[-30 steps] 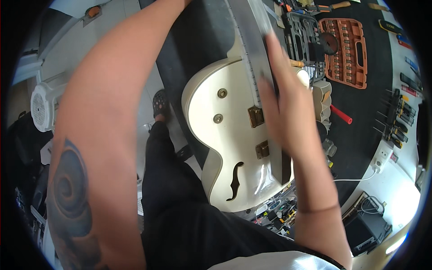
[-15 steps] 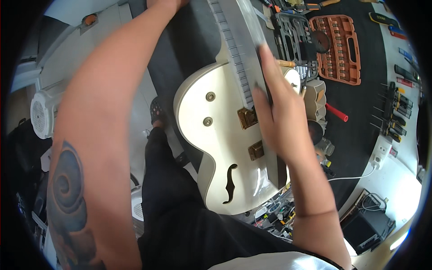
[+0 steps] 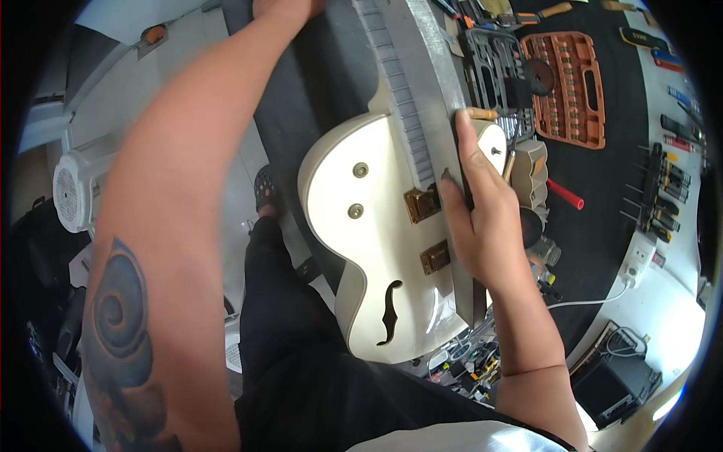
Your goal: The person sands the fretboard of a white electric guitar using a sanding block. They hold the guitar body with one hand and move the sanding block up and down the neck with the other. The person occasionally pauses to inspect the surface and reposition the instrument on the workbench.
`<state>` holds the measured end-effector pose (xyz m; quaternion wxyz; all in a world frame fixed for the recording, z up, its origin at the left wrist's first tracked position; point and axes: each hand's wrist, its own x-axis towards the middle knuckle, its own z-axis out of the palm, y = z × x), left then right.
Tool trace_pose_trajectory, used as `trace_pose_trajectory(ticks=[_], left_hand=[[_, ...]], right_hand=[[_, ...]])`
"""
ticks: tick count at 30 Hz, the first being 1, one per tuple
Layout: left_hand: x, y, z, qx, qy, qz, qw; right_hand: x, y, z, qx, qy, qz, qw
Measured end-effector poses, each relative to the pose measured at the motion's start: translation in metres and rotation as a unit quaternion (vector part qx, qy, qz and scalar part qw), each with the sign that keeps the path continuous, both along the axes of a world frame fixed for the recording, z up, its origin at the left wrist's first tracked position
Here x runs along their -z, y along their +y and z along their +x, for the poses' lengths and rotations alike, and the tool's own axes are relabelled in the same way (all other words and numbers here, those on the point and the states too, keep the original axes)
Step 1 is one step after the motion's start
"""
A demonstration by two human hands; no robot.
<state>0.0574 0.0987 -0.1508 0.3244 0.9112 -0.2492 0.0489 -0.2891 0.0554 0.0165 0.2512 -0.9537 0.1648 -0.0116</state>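
A cream hollow-body guitar (image 3: 335, 177) lies face up, its neck pointing to the top of the view. Along the fretboard (image 3: 401, 98) and over part of the body runs a long grey metal bar (image 3: 422, 56). My right hand (image 3: 486, 218) grips this bar near its lower end, thumb on the near side and a finger stretched along the far edge; the other fingers are hidden. Two brass-coloured pickups (image 3: 422, 203) sit beside the bar. My left hand (image 3: 290, 7) is at the top edge, near the neck, with its fingers out of the picture.
On the dark bench lie an orange socket case (image 3: 563, 90), a grey tool case (image 3: 489, 68) and a red-handled tool (image 3: 565, 193). Several screwdrivers hang on a rack (image 3: 663, 181) at the right. Small loose parts (image 3: 467, 361) lie below the guitar. A black amplifier-like box (image 3: 602, 388) stands lower right.
My right hand has shifted down and slightly right along the bar. The guitar and surroundings also sit a little lower in the view. My left hand stays near the top edge.
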Motion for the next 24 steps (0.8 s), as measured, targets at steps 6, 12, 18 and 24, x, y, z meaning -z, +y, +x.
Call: trace_pose_trajectory(ticks=[6,12,18,24], left_hand=[[-0.008,-0.009,-0.003,0.011,-0.038,-0.022,0.999],[-0.011,0.004,-0.002,-0.003,-0.009,-0.016,1.0],[-0.001,-0.005,0.001,0.004,-0.002,-0.019,1.0],[0.004,-0.007,0.009,-0.006,-0.043,0.035,0.998]], right_hand=[[-0.003,-0.052,0.189,-0.019,0.042,-0.052,0.998],[-0.004,-0.027,0.063,0.039,0.06,0.045,0.996],[0.007,-0.032,0.062,0.022,-0.006,0.02,1.0],[0.006,-0.054,0.161,-0.019,0.01,-0.033,0.999]])
